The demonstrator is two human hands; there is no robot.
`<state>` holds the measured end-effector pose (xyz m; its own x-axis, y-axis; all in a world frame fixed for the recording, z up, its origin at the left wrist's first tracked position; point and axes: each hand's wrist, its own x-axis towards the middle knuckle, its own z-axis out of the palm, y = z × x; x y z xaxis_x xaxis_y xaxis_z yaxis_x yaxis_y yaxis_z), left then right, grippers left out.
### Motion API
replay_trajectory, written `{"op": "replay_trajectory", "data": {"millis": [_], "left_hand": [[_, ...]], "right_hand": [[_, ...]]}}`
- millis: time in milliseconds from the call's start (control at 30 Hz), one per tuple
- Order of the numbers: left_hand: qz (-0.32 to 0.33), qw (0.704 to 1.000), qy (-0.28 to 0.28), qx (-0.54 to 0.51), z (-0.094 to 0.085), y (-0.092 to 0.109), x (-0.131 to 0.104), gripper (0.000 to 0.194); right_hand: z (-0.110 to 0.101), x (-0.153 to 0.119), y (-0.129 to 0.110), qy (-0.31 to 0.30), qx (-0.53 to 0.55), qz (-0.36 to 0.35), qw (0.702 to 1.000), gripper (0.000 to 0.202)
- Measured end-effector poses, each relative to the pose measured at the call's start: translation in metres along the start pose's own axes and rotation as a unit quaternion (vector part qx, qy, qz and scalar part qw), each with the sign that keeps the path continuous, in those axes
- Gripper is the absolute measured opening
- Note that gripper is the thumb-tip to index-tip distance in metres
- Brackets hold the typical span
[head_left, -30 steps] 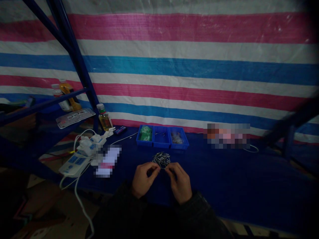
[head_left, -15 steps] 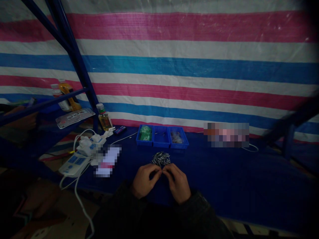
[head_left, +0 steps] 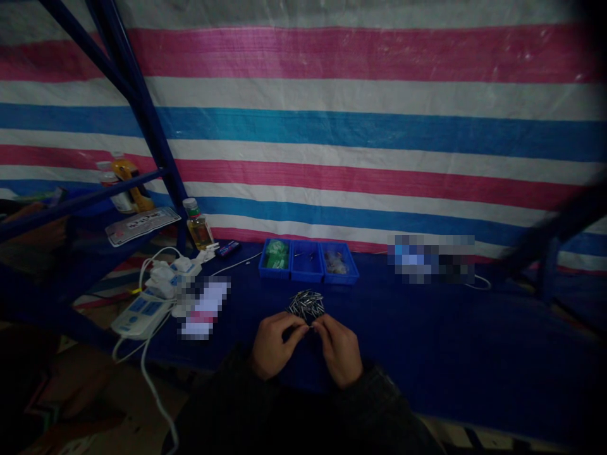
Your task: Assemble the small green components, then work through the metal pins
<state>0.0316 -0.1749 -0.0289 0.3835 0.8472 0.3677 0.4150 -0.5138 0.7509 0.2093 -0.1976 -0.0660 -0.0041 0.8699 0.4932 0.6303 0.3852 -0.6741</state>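
My left hand (head_left: 277, 344) and my right hand (head_left: 340, 349) are close together over the blue table, just in front of a pile of small metal pins (head_left: 306, 304). Thumb and forefinger are pinched on each hand. Something tiny and pale shows between the two sets of fingertips, too small to name. Behind the pile stand three blue trays: the left one (head_left: 275, 273) has green pieces, the middle one (head_left: 306, 272) a few small thin items, the right one (head_left: 341, 277) clear or greyish pieces.
Power strips (head_left: 137, 319) with white cables and a blurred-out phone-like object (head_left: 206, 308) lie left. A bottle (head_left: 199, 229) stands by the blue frame post (head_left: 161, 148). Another blurred object (head_left: 431, 259) lies back right. A person's hand (head_left: 45, 230) shows far left.
My fingertips have drawn slightly apart, and a tiny pale item now shows between them. The blurred object at the back right has changed colours.
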Motion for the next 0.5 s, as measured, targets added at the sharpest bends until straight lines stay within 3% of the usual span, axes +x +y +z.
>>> {"op": "replay_trajectory", "data": {"millis": [167,367,500], "left_hand": [[-0.051,0.996,0.071,-0.027,-0.006,-0.001,0.002,0.023],[-0.058,0.994,0.089,-0.036,-0.008,-0.001,0.003,0.024],[-0.063,0.993,0.093,-0.038,-0.007,-0.001,0.003,0.023]], "right_hand": [[-0.017,0.023,0.011,0.074,0.029,0.022,0.997,0.019],[-0.025,0.1,0.017,0.187,0.022,0.011,0.982,0.019],[-0.018,0.129,0.023,0.112,-0.041,-0.059,0.991,0.021]]}}
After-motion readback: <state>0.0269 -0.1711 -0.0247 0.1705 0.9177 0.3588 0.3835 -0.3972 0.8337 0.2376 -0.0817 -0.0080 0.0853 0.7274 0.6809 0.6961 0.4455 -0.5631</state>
